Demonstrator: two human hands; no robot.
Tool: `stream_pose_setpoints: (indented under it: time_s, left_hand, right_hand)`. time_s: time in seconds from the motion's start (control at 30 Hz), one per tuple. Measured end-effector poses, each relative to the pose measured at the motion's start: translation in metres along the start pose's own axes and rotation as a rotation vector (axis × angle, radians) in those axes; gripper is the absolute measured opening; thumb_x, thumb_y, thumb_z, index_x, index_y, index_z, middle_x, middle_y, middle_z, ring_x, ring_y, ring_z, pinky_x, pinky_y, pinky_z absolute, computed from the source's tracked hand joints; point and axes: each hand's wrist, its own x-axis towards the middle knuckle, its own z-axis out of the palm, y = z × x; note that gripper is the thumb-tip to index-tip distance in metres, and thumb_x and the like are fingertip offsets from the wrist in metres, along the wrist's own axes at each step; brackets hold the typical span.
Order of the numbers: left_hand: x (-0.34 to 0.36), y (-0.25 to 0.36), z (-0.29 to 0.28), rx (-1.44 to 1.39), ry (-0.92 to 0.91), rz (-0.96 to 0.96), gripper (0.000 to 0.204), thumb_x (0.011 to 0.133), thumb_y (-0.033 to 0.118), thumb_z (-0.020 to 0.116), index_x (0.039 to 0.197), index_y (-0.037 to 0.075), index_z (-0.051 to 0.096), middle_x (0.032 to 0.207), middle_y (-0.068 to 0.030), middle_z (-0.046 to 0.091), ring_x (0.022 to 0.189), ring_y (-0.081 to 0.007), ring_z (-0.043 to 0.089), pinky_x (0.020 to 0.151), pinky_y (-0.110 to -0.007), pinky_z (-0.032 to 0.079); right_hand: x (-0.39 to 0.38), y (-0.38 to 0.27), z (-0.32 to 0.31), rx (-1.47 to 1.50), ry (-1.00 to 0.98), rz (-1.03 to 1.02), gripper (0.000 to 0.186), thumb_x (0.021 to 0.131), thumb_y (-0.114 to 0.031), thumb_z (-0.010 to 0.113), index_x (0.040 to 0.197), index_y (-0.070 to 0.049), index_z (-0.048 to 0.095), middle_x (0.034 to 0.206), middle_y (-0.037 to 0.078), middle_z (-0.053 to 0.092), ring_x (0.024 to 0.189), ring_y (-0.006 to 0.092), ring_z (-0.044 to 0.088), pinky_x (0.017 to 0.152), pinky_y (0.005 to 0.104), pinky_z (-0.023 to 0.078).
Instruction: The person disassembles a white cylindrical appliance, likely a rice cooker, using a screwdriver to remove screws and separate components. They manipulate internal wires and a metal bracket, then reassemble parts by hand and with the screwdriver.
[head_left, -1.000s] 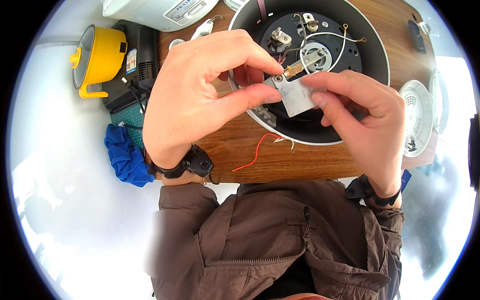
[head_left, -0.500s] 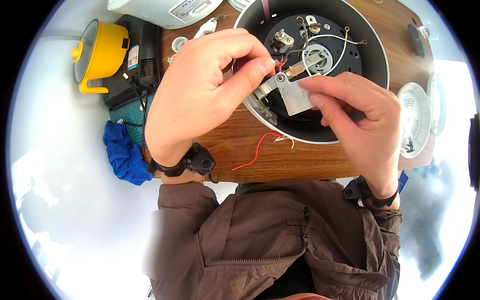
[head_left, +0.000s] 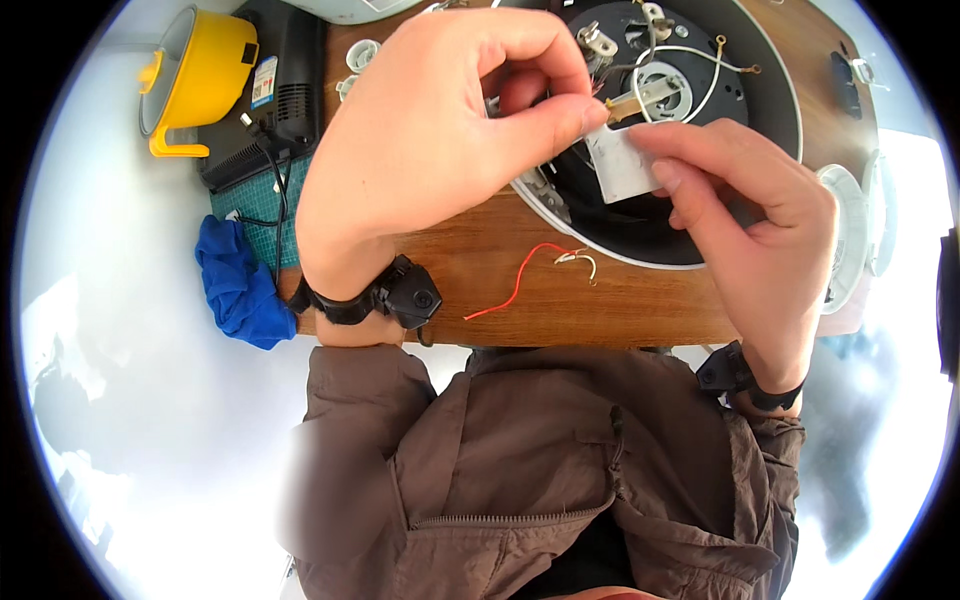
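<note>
- Two hands are positioned over the right half of the desk (head_left: 445,300).
- Thin metal plate (head_left: 622,168): held over the open interior of the round dark-walled housing (head_left: 640,238), toward its front left rim.
- Right hand (head_left: 762,195): the plate's right edge is gripped between thumb and forefinger.
- Left hand (head_left: 425,135): thumb and forefinger are brought to the plate's upper left corner; whatever is pinched there is hidden, so its grip cannot be told.
- White wires (head_left: 716,72): ring terminals are fitted at their ends, inside the housing.
- Red wire (head_left: 519,278): laid near the desk's front edge.
- Blue cloth (head_left: 243,295): bunched at the front left corner, beside the green mat (head_left: 262,238).
- Yellow pot (head_left: 212,62): placed at the left edge, against the black appliance (head_left: 292,108).
</note>
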Motion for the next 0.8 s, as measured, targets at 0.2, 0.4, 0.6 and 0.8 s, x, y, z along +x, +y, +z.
stream_pose_setpoints:
  time_s: [0.2,0.4,0.6,0.8]
  left_hand:
    - [0.0,-0.01,0.014,-0.326,0.023,-0.053,0.008,0.094,0.004,0.07,0.09,0.0,0.064,0.07,0.0041,0.057,0.064,-0.0006,0.049,0.056,-0.018,0.035]
    - [-0.004,-0.004,0.013,-0.22,0.048,-0.012,0.011,0.095,0.004,0.069,0.087,0.001,0.062,0.072,0.0032,0.059,0.064,-0.001,0.051,0.056,-0.019,0.037]
    - [0.001,-0.017,0.011,-0.268,0.085,0.04,0.012,0.094,0.005,0.069,0.086,0.001,0.062,0.072,0.003,0.059,0.066,-0.003,0.052,0.06,-0.02,0.04]
    - [0.005,-0.02,0.013,-0.24,0.077,0.165,0.012,0.095,0.006,0.07,0.087,-0.001,0.062,0.073,0.0004,0.062,0.068,-0.0055,0.056,0.062,-0.022,0.044]
  right_hand:
    - [-0.007,0.007,0.006,-0.006,0.024,-0.015,0.02,0.093,0.002,0.068,0.111,-0.003,0.077,0.097,0.001,0.073,0.076,0.0053,0.061,0.066,0.0199,0.048]
    - [-0.012,0.004,0.007,-0.218,0.024,-0.015,0.025,0.092,0.001,0.069,0.115,-0.004,0.076,0.092,0.0,0.071,0.075,0.0053,0.058,0.067,0.0207,0.047]
    - [-0.018,0.015,0.023,-0.377,0.289,-0.447,0.031,0.088,0.005,0.071,0.116,-0.007,0.076,0.089,0.003,0.07,0.074,0.0129,0.062,0.065,0.0266,0.05]
    - [-0.052,0.012,0.087,-0.484,-0.177,-0.768,0.017,0.075,-0.008,0.069,0.092,-0.005,0.069,0.082,0.003,0.058,0.074,0.0181,0.06,0.062,0.029,0.05]
